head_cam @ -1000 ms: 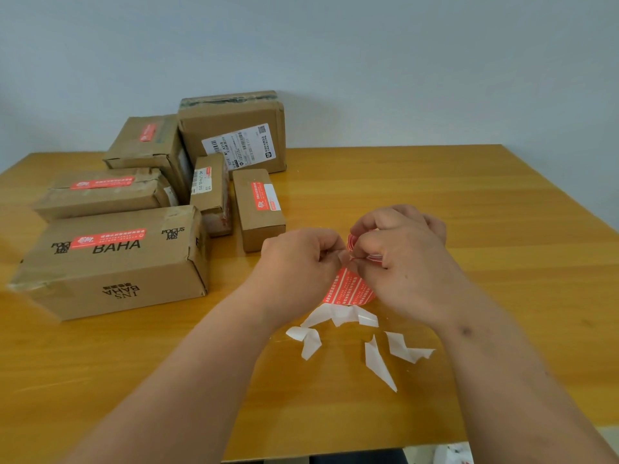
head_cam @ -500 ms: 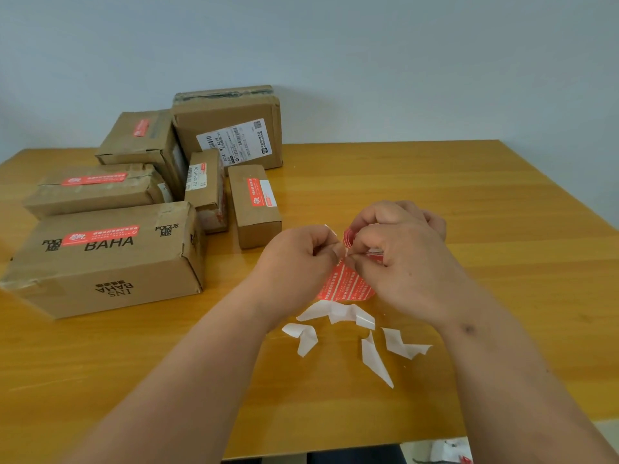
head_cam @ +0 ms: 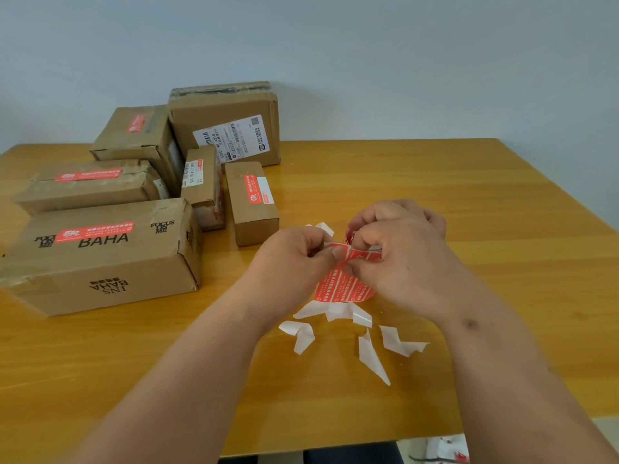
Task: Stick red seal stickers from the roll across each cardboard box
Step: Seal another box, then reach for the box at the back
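Left hand [head_cam: 294, 259] and right hand [head_cam: 398, 249] pinching the red printed sticker roll [head_cam: 345, 286] above the wooden table [head_cam: 435, 195], peeling one seal free; next, probably lifting it clean and carrying it to the unsealed large brown cardboard box [head_cam: 227, 125]

A small packing spot — taped cardboard boxes [head_cam: 100, 256] with shipping labels [head_cam: 231, 137]. One wooden table [head_cam: 435, 195], bare pale wall [head_cam: 368, 55] — nothing homely.
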A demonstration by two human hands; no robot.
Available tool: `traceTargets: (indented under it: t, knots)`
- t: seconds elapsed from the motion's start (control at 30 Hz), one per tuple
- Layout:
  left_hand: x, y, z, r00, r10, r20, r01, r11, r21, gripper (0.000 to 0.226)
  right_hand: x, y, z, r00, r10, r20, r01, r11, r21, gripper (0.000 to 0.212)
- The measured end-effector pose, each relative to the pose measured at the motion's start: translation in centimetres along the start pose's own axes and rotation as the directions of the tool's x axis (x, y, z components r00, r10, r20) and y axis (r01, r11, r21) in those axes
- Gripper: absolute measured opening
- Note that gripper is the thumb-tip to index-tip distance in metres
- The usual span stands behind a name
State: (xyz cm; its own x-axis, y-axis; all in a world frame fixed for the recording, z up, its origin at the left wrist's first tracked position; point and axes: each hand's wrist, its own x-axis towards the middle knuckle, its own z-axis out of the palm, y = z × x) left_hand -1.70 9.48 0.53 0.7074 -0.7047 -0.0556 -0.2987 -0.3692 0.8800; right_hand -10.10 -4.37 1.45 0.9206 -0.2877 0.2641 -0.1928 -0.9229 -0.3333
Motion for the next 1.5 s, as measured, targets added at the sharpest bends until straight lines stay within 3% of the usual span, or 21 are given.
traceTargets:
  t: [0.33,0.6,0.87,1.3,1.5]
  knots:
    - [0.6,-0.4,0.2,0.997,-0.069,-0.026,0.067,0.995,-0.076,0.032,-0.1,-0.1,-0.1,0.999,-0.035,-0.03,0.035,0.999,0.014,0.021]
    - [0.2,0.0,-0.4,0.999,-0.015,-0.037,0.011,0.993,-0.113,0.03,0.3,-0.3,-0.6,1.0,-0.004,0.008,0.004,1.0,-0.023,0.024]
    - [0.2,-0.1,-0.3,1.0,-0.011,-0.012,0.009,0.994,-0.109,0.019,0.3,0.0,-0.5,0.999,0.007,0.036,-0.005,0.998,-0.065,0.004]
    - [0.8,0.0,0.4,0.992,-0.097,-0.085,0.081,0.98,-0.18,0.022,0.2,0.1,-0.5,1.0,-0.01,-0.02,0.009,0.999,-0.047,0.01]
    - [0.8,0.4,0.6,0.992,-0.044,-0.12,0.025,0.987,-0.159,0.02,0.5,0.0,-1.1,0.996,0.046,0.071,-0.045,0.999,-0.017,0.015]
